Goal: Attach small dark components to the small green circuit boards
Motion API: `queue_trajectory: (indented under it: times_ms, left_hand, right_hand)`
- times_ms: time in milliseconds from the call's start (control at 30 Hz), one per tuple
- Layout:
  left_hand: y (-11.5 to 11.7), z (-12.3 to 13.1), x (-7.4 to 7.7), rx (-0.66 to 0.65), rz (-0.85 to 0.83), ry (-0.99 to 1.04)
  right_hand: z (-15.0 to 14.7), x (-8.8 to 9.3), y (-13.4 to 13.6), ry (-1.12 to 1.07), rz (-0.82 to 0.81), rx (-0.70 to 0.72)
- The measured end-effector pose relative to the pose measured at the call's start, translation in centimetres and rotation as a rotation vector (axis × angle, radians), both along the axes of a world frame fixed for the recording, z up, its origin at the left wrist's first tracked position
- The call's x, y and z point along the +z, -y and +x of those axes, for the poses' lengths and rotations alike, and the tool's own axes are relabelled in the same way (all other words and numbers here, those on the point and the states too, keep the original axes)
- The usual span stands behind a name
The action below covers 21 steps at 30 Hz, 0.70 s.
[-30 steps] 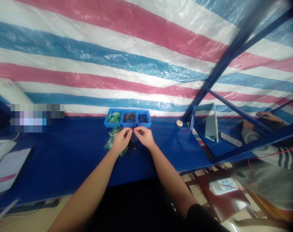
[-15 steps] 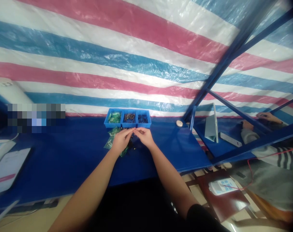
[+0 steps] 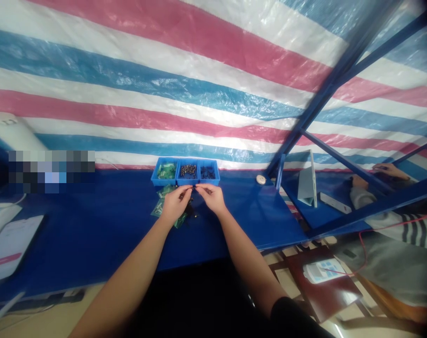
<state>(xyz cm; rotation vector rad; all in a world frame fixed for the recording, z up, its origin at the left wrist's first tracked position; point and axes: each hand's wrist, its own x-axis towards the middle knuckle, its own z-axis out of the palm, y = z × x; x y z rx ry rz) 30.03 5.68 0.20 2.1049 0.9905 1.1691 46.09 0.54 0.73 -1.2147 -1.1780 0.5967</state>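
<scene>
My left hand (image 3: pixel 176 202) and my right hand (image 3: pixel 210 197) meet fingertip to fingertip over the blue table (image 3: pixel 111 234), each in a pinch. A tiny dark piece shows between them, too small to name. Just beyond my fingers stands a blue three-part bin (image 3: pixel 185 183). Its left compartment holds green pieces (image 3: pixel 166 171), the middle one small brass-and-black parts (image 3: pixel 188 170), the right one dark parts (image 3: pixel 208 172). Green-and-clear plastic packets (image 3: pixel 159 208) lie beside and partly under my left hand. Small dark parts (image 3: pixel 191 212) lie between my wrists.
A striped plastic sheet (image 3: pixel 146 108) hangs behind the table. At left lies a tablet-like device (image 3: pixel 14 244). A round white object (image 3: pixel 260 180) sits near the blue metal frame (image 3: pixel 305 115). Beyond the frame, another person's sleeve (image 3: pixel 392 225) rests by a tablet stand (image 3: pixel 307 180).
My fingertips have drawn slightly apart, showing a small gap with a tiny dark piece. The bin and packets stay in place.
</scene>
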Motion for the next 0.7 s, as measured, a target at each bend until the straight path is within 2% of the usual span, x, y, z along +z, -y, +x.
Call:
queue_trajectory:
  times_ms: [400, 700]
  left_hand:
    - [0.12, 0.08, 0.23, -0.011, 0.032, -0.004]
    - [0.21, 0.06, 0.37, -0.011, 0.028, -0.005]
  right_hand:
    - [0.01, -0.52, -0.12, 0.076, 0.003, -0.039]
    - [-0.13, -0.12, -0.01, 0.086, -0.022, -0.069]
